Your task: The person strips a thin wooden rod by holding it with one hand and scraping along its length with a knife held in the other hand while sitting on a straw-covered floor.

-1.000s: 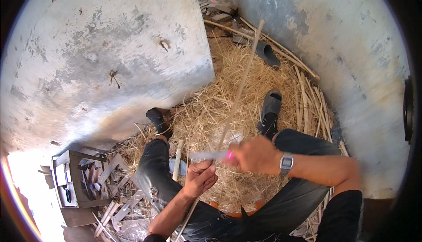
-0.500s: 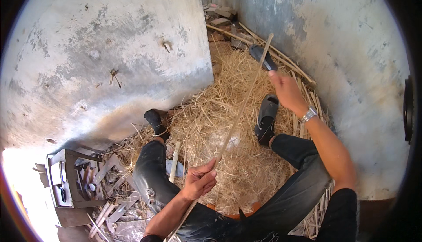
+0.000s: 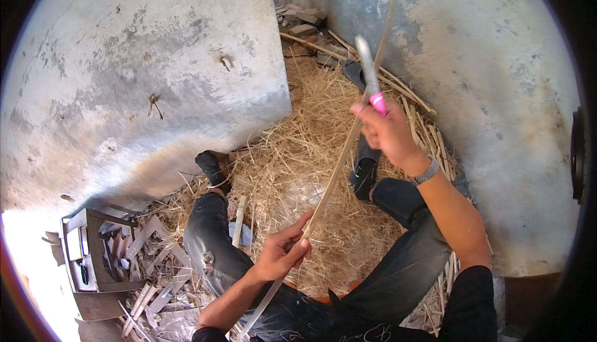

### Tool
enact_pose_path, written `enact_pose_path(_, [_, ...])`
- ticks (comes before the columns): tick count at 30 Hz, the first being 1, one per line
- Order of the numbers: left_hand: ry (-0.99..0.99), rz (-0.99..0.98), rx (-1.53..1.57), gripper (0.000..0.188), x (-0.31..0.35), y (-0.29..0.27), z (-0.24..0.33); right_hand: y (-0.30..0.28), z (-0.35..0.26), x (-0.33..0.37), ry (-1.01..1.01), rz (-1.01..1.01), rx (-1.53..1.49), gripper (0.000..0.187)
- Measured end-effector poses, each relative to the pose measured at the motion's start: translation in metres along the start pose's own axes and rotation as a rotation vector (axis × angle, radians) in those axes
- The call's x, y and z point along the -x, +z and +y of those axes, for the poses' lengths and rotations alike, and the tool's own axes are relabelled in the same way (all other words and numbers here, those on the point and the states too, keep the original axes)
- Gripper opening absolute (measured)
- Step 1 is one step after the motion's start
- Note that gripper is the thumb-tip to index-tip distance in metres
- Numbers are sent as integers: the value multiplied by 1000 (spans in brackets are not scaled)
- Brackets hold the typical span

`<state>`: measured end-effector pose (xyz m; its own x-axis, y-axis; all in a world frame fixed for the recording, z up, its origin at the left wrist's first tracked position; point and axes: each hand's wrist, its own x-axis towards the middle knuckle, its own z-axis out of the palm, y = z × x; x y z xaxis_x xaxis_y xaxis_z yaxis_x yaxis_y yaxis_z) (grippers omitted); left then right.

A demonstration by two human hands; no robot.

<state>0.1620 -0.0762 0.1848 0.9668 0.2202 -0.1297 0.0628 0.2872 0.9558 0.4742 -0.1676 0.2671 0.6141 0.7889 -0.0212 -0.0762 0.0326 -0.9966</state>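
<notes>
A long, thin bamboo strip (image 3: 329,191) runs slantwise up from my lap, past my right hand, its far end blurred against the wall. My left hand (image 3: 280,254) is closed around its lower part, thumb on top. In my right hand (image 3: 392,134) is a knife (image 3: 367,65) with a pink-banded handle and a pale, slightly curved blade pointing up and away. The blade lies close beside the strip; motion blur hides whether they touch. My right fingers wrap the handle and sit against the strip.
Straw-like shavings (image 3: 298,124) cover the floor between my legs. Long bamboo poles (image 3: 410,96) lie along the right wall, near a dark slipper (image 3: 353,73). Rubble (image 3: 305,18) sits in the far corner. A broken wooden frame (image 3: 102,249) and scrap pieces (image 3: 155,242) lie at left.
The knife has turned into view, blade up. My right hand has come slightly down and left, and the strip's far end has risen. The whole view has shifted a little.
</notes>
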Motion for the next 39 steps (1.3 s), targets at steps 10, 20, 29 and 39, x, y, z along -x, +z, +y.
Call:
enact_pose_path(10, [45, 39, -564, 41, 122, 22, 2, -30, -11, 143, -173, 335, 230, 38])
enact_pose_path(20, [63, 181, -711, 38, 135, 55, -27, -6, 60, 227, -174, 326, 550, 35])
enact_pose_path(29, [68, 249, -737, 42, 121, 65, -49, 2, 95, 161, -400, 504, 965, 37])
enact_pose_path(39, [176, 284, -729, 40, 114, 75, -59, 4, 99, 161, -409, 369, 930, 33])
